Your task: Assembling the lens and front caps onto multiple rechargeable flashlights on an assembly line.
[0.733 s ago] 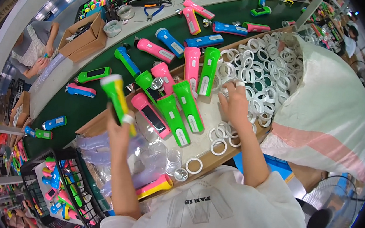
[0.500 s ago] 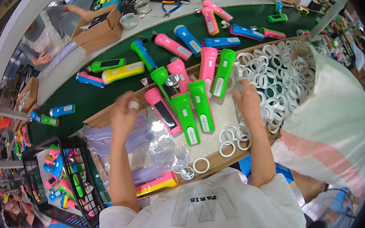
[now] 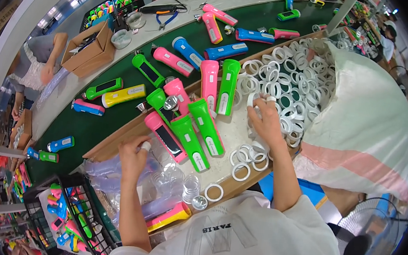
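My right hand (image 3: 265, 117) is at the edge of a heap of white plastic rings (image 3: 292, 82), fingers bent and pinched on a white ring (image 3: 252, 99). White wraps cover a fingertip on this hand and on my left one. My left hand (image 3: 133, 157) is curled above clear plastic film (image 3: 106, 170); whatever its fingers may hold is hidden. Between the hands, several flashlights lie close together, among them a green one (image 3: 190, 143), a pink one with a dark panel (image 3: 165, 136) and another green one (image 3: 206, 126). A silver reflector cup (image 3: 171, 103) rests on them.
A green belt (image 3: 62, 123) carries more flashlights beyond the cardboard tray (image 3: 114, 143). A white woven sack (image 3: 362, 113) stands at the right. Clear discs (image 3: 191, 188) and a yellow-pink flashlight (image 3: 170, 217) lie nearby. A black basket (image 3: 65, 212) holds flashlights. Another person's arm (image 3: 53, 61) is at far left.
The view has shifted slightly. My left hand has lowered toward the film, and my right hand has bent its fingers at the rings. One belt flashlight that showed blue now shows green with a dark panel.
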`<move>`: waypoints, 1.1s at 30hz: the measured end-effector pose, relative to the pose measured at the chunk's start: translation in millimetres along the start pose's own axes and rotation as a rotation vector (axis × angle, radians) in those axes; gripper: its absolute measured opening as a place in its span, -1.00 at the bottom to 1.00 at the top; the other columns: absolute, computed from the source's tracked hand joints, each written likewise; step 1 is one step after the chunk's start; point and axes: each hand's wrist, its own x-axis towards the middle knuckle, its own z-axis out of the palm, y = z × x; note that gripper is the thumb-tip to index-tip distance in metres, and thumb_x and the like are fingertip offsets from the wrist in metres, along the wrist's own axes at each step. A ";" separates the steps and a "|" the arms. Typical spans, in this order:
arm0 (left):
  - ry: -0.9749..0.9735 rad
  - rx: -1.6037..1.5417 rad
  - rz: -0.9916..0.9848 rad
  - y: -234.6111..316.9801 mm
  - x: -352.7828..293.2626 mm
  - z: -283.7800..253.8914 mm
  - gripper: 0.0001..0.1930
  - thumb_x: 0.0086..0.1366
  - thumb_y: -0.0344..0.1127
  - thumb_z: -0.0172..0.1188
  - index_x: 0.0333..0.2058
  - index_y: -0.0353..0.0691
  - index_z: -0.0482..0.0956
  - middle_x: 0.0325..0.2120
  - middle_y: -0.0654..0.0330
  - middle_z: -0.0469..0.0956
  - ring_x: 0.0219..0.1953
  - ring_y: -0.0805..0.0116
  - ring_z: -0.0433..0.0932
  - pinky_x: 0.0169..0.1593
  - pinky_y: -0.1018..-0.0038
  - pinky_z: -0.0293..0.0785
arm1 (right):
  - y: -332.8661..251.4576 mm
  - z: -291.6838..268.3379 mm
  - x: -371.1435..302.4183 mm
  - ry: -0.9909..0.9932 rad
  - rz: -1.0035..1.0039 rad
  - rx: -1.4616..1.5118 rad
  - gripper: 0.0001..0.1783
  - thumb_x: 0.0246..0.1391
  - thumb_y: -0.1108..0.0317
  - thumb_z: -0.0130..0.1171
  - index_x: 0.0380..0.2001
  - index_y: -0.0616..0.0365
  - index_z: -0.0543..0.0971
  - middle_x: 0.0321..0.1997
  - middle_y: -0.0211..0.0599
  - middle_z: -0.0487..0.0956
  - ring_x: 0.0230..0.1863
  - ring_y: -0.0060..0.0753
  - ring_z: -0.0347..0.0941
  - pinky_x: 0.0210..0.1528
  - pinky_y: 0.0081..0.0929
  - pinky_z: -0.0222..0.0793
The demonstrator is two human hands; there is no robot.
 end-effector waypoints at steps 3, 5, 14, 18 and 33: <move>0.061 -0.519 -0.066 51.3 11.3 0.9 -0.86 0.18 -0.44 0.25 -0.28 -0.31 0.64 -0.48 0.32 0.57 -0.40 0.61 0.47 -0.34 0.63 0.38 | -32.2 -19.0 -8.5 -0.167 -0.045 0.133 -0.76 -0.06 0.37 0.25 -0.29 0.15 0.50 0.02 0.14 0.39 -0.01 0.13 0.37 0.02 -0.22 0.33; -0.033 -0.623 0.002 98.3 28.2 12.2 -0.87 0.18 -0.47 0.25 -0.28 -0.34 0.63 -0.43 0.30 0.56 -0.40 0.62 0.46 -0.35 0.66 0.37 | -44.9 -10.2 -8.6 -0.105 -0.227 0.151 -0.65 -0.14 0.39 0.32 -0.21 0.07 0.49 -0.03 0.22 0.40 0.05 0.20 0.32 0.03 -0.13 0.31; -0.375 -0.309 0.442 207.1 139.2 135.6 -0.84 0.10 -0.44 0.21 -0.30 -0.27 0.62 -0.43 0.08 0.53 -0.40 0.23 0.53 -0.30 0.43 0.41 | -5.0 -39.9 12.9 -0.008 -0.082 0.338 -0.21 -0.21 0.52 0.33 0.17 0.18 0.27 0.06 0.00 0.32 -0.10 -0.13 0.42 -0.02 -0.30 0.38; -0.132 0.081 0.647 231.7 241.7 196.2 -0.67 0.09 -0.48 0.22 -0.10 -0.21 0.53 -0.29 0.03 0.54 -0.30 0.16 0.57 -0.16 0.39 0.49 | 31.8 -41.0 37.4 0.068 -0.125 0.417 -0.21 -0.25 0.60 0.31 0.15 0.24 0.28 -0.02 -0.09 0.29 -0.27 -0.29 0.37 -0.20 -0.40 0.39; -0.518 0.584 0.587 281.9 387.9 380.7 -0.05 -0.03 -0.11 0.37 0.31 -0.08 0.04 0.18 0.00 0.24 0.13 0.02 0.39 0.10 0.17 0.40 | 57.8 -49.5 49.9 0.249 -0.191 0.097 -0.45 -0.20 0.56 0.28 -0.05 0.47 0.41 -0.07 0.14 0.46 -0.13 -0.01 0.49 -0.17 -0.32 0.53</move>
